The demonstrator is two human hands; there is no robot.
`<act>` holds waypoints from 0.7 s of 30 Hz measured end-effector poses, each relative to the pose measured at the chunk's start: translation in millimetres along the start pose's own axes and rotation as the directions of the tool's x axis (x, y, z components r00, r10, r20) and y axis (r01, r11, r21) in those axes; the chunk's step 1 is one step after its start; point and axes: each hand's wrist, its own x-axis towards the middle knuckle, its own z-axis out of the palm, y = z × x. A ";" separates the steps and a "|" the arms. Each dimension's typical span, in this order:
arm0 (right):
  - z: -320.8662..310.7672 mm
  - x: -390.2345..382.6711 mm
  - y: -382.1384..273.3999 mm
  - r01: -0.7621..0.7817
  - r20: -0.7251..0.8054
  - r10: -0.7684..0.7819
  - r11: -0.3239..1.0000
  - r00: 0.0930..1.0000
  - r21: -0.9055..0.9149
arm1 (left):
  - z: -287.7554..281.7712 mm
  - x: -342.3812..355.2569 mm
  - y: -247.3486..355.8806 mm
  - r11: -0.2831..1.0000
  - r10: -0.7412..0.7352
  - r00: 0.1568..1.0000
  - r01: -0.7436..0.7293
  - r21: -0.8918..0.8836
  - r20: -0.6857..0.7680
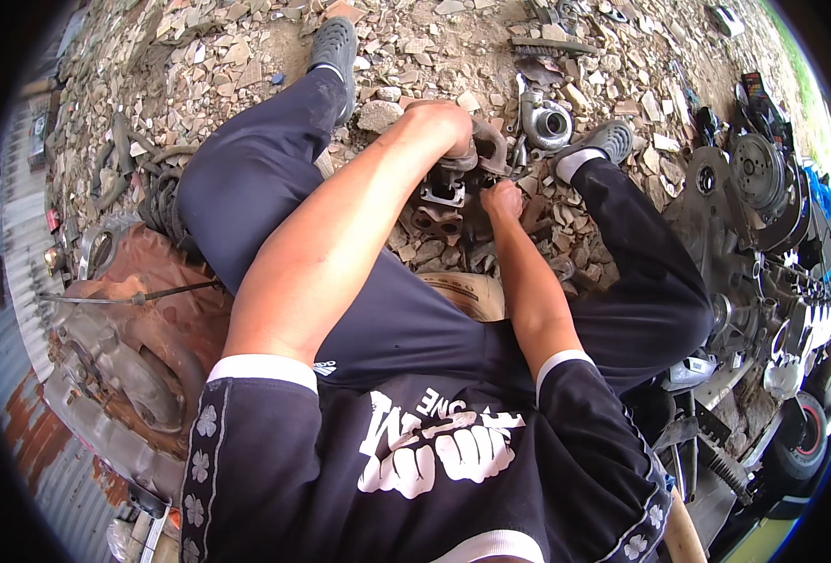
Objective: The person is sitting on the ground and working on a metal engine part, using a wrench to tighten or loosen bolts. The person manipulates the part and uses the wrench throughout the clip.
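1 pipe-bend metal part (493,150), upper centre of frame. Left hand (449,129) against it, fingers hidden; grip unclear to me. Right hand (502,200) just below, fingers curled; can't tell on what. 1 turbocharger (539,124) to its upper right.

A curved metal pipe (494,150) is looking matt and rough, a metal turbocharger (537,120) is gleaming, broken stone (233,61) is appearing coarse, corrugated metal sheeting (31,427) is showing rust, and cloth trousers (247,183) are looking smooth.
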 end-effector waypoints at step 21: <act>16.9 -30.2 44.1 0.532 0.065 -0.542 0.838 0.838 0.124 | 74.8 16.6 -73.5 0.925 -0.302 0.953 0.300 -0.234 0.024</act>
